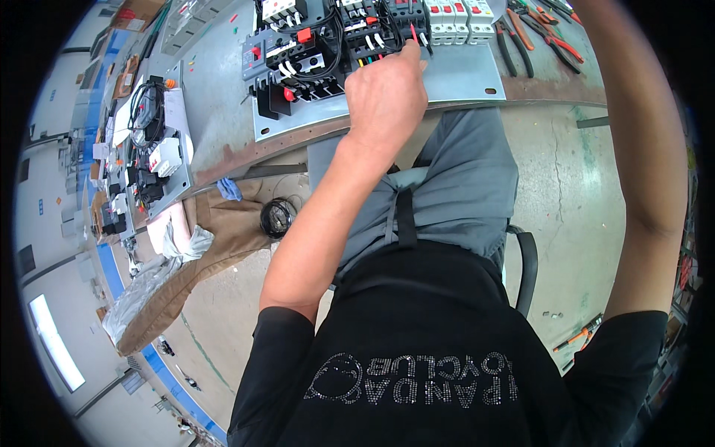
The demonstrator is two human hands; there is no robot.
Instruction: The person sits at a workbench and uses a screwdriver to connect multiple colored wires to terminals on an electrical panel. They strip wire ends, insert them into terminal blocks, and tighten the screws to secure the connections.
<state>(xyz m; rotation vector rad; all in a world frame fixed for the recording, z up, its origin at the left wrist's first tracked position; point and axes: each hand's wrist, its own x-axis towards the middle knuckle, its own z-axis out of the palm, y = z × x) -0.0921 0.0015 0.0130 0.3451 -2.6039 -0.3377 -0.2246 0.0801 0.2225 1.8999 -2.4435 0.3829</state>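
Basically, a thin red piece (414, 31) stood at the dark device (402, 18) on the grey plate (469, 82), long axis roughly up-down in view, just beyond the left hand's (387, 93) fingertips — fingers curled, couldn't tell if pinching it. White breakers (459, 21) sat right of it, pliers (521, 31) farther right — right hand out of frame, only its forearm (644, 149) showing.

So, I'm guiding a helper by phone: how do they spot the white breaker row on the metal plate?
On the workbench, find the grey metal plate. The white breaker row stands toward its right end, past the left hand. Pale housings with red patches set it apart from the dark component beside it.
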